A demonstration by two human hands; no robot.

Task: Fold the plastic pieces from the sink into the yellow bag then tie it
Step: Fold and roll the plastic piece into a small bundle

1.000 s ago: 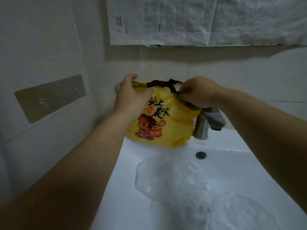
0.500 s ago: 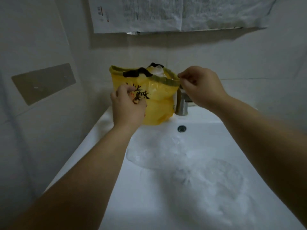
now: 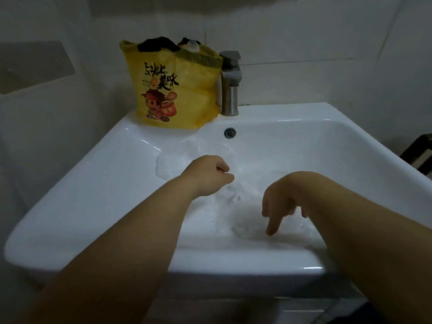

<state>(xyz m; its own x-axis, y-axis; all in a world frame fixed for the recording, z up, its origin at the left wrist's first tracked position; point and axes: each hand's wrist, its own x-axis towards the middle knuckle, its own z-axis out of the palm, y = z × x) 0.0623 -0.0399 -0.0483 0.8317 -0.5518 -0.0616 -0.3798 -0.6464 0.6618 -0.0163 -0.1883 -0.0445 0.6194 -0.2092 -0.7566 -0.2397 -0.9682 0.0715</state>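
White ceramic sink [image 3: 77, 202], tiled wall behind: clear crumpled plastic pieces [image 3: 177, 160] lie in the basin at centre. The printed yellow plastic bag [image 3: 187, 94] stands open at upper centre beside the steel tap [image 3: 230, 90]. The left hand [image 3: 208, 176] is clenched, its grasp unclear. The right hand [image 3: 282, 202] is relaxed and empty. Risk: the unsupported bag may topple when stuffed.

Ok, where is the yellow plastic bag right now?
In the head view, the yellow plastic bag stands upright on the back-left ledge of the white ceramic sink, directly left of the metal faucet.
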